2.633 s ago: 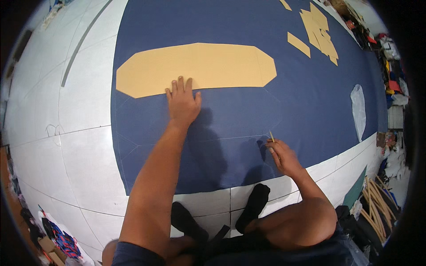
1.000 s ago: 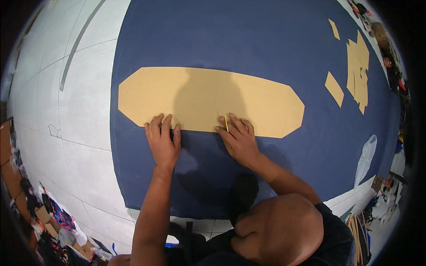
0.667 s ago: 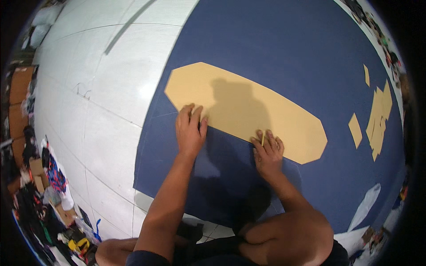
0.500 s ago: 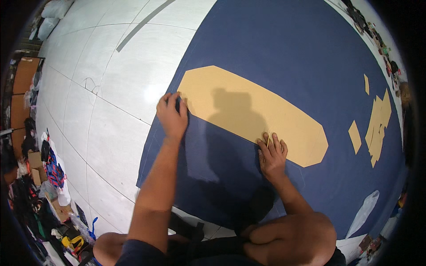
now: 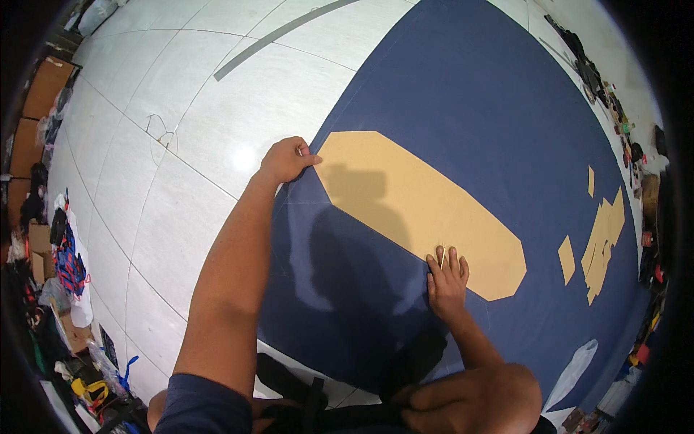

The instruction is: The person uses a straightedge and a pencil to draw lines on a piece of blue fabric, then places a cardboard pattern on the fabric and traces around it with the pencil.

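A long tan cardboard template [image 5: 434,195] with angled ends lies flat on a large sheet of dark blue material [image 5: 448,94]. My left hand [image 5: 288,160] is at the template's left end, by the sheet's edge. Its thumb rests on the corner and the other fingers are curled, closed on that end; their tips are partly hidden. On the template's near edge, toward its right end, lies my right hand [image 5: 449,283], fingers spread and pressing down. A thin pale stick [image 5: 442,259] is held between those fingers; its exact kind is too small to tell.
Smaller tan cardboard pieces [image 5: 598,249] lie at the right on the sheet, near a clear plastic bag [image 5: 572,376]. A grey strip [image 5: 275,35] and a thin wire loop [image 5: 160,134] are on the white tiled floor [image 5: 210,130]. Clutter and boxes [image 5: 40,253] line the left wall.
My left hand has turned and now has its thumb on the template's left end. My right hand stays on the near edge. The view has shifted, so the whole scene sits differently.
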Motion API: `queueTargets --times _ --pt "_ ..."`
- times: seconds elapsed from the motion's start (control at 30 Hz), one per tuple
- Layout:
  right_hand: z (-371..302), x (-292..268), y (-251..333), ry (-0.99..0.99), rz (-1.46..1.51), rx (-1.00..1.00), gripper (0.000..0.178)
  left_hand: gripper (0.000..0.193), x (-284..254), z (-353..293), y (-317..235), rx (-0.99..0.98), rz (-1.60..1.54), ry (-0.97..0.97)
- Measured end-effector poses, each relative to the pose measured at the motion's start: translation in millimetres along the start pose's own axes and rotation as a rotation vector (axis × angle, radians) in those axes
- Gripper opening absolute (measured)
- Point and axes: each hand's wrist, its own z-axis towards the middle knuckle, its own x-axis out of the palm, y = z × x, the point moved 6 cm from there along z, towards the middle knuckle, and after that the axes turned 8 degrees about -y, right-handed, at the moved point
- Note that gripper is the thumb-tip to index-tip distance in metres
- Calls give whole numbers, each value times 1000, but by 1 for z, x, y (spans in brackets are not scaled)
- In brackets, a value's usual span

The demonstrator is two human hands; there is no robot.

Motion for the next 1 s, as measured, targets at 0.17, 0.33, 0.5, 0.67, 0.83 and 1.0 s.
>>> queueTargets --times 0.17,0.33,0.5,0.67,0.83,1.0 --pt "1 1 2 27 3 0 48 31 -4 11 0 -30 3 52" --pt "8 -6 6 34 5 -5 44 30 -8 18 0 -45 15 81" --pt "6 -4 4 83 35 14 44 31 -9 23 1 -30 21 94" --pt "7 -4 5 83 57 22 44 30 -11 23 2 -38 9 92" --pt "8 -5 6 93 67 36 45 29 -14 20 -2 -60 31 87" --pt "8 -5 6 104 59 37 47 30 -13 19 -2 -63 29 80"
